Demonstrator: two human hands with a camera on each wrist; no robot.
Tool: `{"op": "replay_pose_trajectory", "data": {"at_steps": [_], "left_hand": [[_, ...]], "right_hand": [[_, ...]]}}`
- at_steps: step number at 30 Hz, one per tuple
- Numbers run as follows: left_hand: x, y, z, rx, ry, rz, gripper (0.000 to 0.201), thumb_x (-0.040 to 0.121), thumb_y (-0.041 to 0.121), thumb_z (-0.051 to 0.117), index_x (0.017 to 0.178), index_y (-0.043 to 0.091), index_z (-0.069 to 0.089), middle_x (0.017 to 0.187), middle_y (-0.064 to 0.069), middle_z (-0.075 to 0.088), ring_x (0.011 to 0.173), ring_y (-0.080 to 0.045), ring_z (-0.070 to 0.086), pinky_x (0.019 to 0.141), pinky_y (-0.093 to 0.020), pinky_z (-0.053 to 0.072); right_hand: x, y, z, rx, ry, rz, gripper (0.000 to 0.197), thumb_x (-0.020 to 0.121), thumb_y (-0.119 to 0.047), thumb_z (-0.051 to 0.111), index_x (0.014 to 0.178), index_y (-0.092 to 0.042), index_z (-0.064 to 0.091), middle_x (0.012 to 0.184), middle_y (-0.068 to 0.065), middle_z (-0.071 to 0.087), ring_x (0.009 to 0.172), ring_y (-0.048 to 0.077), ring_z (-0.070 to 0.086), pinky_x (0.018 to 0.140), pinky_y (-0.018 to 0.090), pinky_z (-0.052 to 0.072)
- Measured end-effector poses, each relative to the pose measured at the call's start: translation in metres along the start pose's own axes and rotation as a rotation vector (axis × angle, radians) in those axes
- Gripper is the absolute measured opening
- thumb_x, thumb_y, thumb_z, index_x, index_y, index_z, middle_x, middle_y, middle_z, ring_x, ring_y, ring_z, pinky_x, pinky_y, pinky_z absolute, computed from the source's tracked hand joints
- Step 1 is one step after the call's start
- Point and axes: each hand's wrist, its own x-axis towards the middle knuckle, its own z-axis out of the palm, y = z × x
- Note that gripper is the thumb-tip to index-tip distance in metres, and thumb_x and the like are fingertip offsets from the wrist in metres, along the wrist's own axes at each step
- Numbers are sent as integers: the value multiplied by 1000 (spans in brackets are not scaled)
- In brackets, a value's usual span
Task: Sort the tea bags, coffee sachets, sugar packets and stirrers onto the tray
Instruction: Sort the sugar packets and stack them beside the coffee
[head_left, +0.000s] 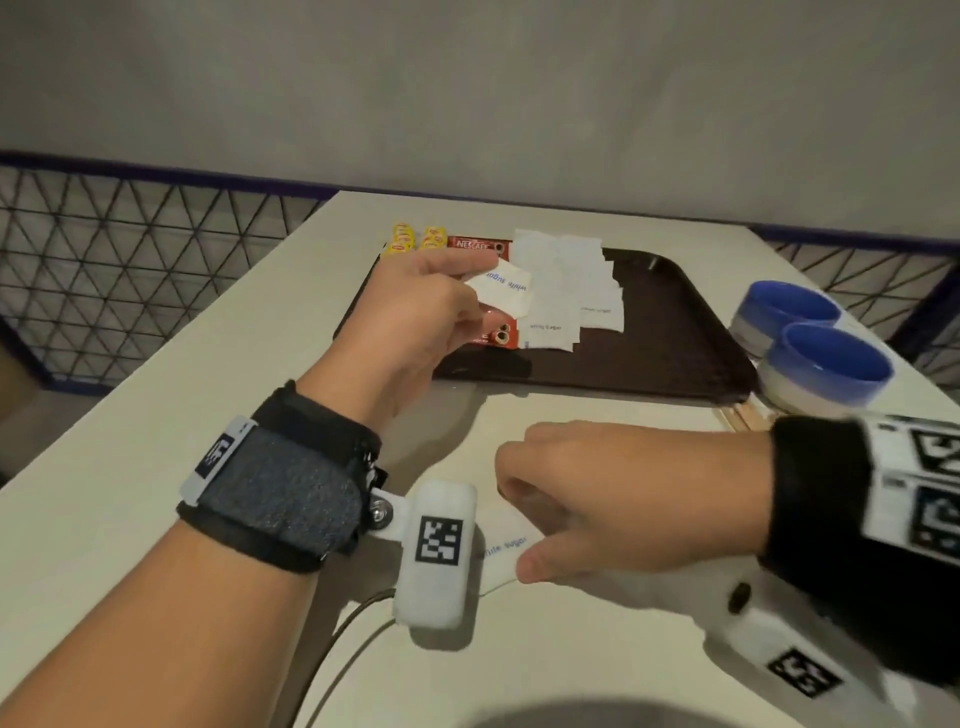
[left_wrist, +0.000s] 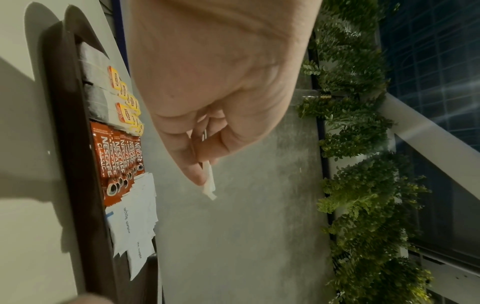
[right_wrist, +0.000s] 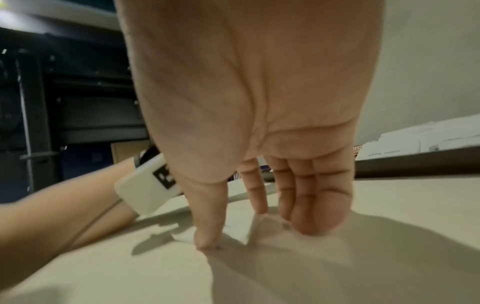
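My left hand (head_left: 478, 291) hovers over the left part of the brown tray (head_left: 675, 322) and pinches a white sugar packet (head_left: 506, 288) between thumb and fingers; the left wrist view shows that sugar packet (left_wrist: 209, 185) edge-on. On the tray lie yellow tea bags (head_left: 413, 239), red coffee sachets (head_left: 475, 247) and a spread of sugar packets (head_left: 566, 280). My right hand (head_left: 514, 519) is down on the table near me. Its thumb and fingertips (right_wrist: 309, 224) pinch another sugar packet (head_left: 498, 551) that lies flat and buckles slightly. Wooden stirrers (head_left: 745, 415) lie off the tray's near right corner.
Two blue-and-white bowls (head_left: 826, 364) stand on the table right of the tray. A wire mesh fence (head_left: 130, 270) runs behind the table on both sides. A cable (head_left: 353, 623) trails from my left wrist camera across the near table.
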Motion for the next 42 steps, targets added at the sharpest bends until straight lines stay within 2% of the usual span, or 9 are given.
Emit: {"op": "replay_pose_trajectory", "data": {"at_steps": [5,9,12,18,21,24,27,34,42], "left_hand": [[-1,-2,0,33,-36,4,34,92,-15,58,114,7,74,111,-11,76,97,-21,75,79,-30,63],[-1,-3,0,51,-72,13,11,97,7,68,100,13,77,81,5,74,86,-13,66,84,-32,62],[1,-4,1,88,-85,33,14,96,19,72,109,19,77,98,10,79,101,-11,71,93,-34,60],[-2,-3,4,-56,-140,-23,20,97,9,69,115,2,73,112,-19,78,98,-32,77,89,-39,64],[-3,-4,7,-62,-151,-44,18,99,10,66,114,2,72,109,-20,78,89,-29,78,80,-33,65],[-2,-5,8,-43,-153,-65,21,100,7,63,118,-3,70,110,-25,76,80,-25,75,69,-27,63],[-3,-7,10,-24,-175,-77,25,99,6,63,120,-7,67,113,-27,75,79,-27,75,70,-29,63],[-13,-8,19,-42,-301,-97,23,99,13,66,118,2,69,107,-15,79,91,-26,77,71,-27,63],[-9,-13,16,82,-210,-50,25,88,15,79,112,11,76,94,-5,80,69,-12,66,60,-21,51]], "right_hand": [[-3,3,9,158,57,49,34,83,-54,74,97,-32,51,100,-11,51,88,13,54,81,37,52],[-14,6,8,324,40,95,26,80,-34,79,87,-28,55,90,-8,60,74,8,51,69,37,50],[-20,14,-4,509,128,128,25,78,-23,80,85,-18,56,92,8,67,69,10,51,61,38,46],[-16,40,-33,1033,435,70,32,78,-2,84,100,-2,60,92,36,65,69,30,61,61,35,51],[-7,47,-29,1282,659,71,43,78,-1,80,116,-10,62,99,30,72,71,29,63,59,33,50],[8,52,-11,1479,787,96,36,79,-2,78,111,3,63,88,21,73,64,25,58,54,28,44],[18,57,4,1537,810,148,19,81,1,76,97,3,65,70,15,61,56,20,51,49,27,38],[15,56,6,1585,809,77,23,83,1,74,104,-6,74,81,21,65,55,16,47,48,27,36],[15,55,2,1782,823,63,26,86,10,61,102,-6,73,60,0,58,54,14,35,52,30,25]]}}
